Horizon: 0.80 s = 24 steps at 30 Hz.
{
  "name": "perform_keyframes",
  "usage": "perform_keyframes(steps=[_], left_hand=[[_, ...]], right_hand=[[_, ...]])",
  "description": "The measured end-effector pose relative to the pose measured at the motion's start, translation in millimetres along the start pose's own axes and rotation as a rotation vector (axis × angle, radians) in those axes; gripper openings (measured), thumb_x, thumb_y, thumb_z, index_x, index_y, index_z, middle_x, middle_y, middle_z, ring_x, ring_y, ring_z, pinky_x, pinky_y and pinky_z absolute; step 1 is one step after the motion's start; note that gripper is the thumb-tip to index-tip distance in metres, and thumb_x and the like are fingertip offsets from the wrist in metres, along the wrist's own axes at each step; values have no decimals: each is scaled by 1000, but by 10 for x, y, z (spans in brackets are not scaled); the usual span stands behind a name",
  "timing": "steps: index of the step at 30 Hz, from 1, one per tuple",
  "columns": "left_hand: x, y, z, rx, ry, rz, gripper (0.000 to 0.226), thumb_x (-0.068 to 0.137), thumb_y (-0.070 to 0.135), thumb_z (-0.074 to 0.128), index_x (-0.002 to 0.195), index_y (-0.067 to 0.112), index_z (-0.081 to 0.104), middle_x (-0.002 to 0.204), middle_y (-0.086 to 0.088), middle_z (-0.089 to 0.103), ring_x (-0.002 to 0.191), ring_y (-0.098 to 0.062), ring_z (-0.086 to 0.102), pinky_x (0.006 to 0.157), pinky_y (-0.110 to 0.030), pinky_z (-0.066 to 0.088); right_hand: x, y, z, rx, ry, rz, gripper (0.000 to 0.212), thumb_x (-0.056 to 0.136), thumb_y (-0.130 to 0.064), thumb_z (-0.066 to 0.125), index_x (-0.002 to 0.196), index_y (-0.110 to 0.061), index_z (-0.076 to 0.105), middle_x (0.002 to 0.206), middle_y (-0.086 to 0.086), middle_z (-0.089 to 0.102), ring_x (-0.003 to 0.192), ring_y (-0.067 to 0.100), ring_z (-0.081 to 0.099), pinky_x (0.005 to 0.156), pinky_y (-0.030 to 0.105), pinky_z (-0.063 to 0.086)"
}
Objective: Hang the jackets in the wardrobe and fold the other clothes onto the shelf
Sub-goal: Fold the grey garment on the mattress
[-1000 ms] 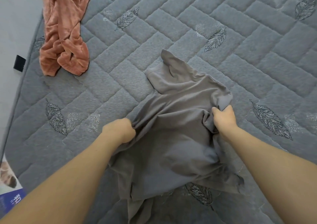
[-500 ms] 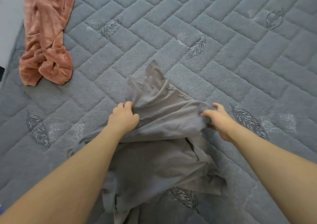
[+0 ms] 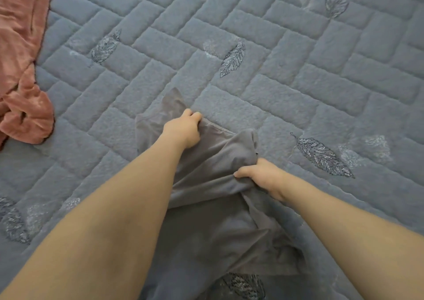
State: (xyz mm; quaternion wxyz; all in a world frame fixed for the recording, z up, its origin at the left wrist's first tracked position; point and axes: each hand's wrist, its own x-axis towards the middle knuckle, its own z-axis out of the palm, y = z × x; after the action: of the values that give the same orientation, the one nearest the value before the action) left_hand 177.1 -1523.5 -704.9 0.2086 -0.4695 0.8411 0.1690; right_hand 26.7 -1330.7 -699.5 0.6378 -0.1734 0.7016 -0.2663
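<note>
The task looks to be at an early stage: 1 grey garment point(image 3: 218, 207) lies crumpled on the quilted grey bed point(image 3: 298, 70), not yet flat and with no fold made, so this appears to be the spreading-out step before folding. The left hand point(image 3: 183, 129) has its fingers point(image 3: 192, 116) curled round the garment's far edge, and the right hand point(image 3: 261, 175) clenches a bunch of cloth at the garment's right side. A pink garment point(image 3: 23, 70) lies in a heap well to the left of the grey garment, untouched, so at least 2 items remain. No wardrobe, shelf or jacket is in view. No brand, label or writing can be read anywhere; the bed shows only stitched leaf patterns.
</note>
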Motion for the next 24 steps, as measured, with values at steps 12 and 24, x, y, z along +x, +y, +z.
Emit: perform_keyframes(steps=[12, 24], left_hand=[[-195, -542, -500, 124, 608, -260, 34, 85, 12, 50, 117, 3, 49, 129, -23, 43, 113, -41, 45, 92, -51, 37], [-55, -40, -66, 43, 282, -369, 54, 97, 29, 34, 149, 15, 28, 147, -16, 33, 131, -37, 32, 105, -51, 23]], right_hand=[[156, -576, -288, 188, 210, -81, 89, 70, -41, 85, 138, -23, 31, 126, -1, 54, 99, 15, 60, 75, 31, 52], [223, -275, -394, 515, 110, 115, 41, 96, -47, 49, 99, -12, 69, 80, 5, 76, 70, 19, 72, 69, 33, 57]])
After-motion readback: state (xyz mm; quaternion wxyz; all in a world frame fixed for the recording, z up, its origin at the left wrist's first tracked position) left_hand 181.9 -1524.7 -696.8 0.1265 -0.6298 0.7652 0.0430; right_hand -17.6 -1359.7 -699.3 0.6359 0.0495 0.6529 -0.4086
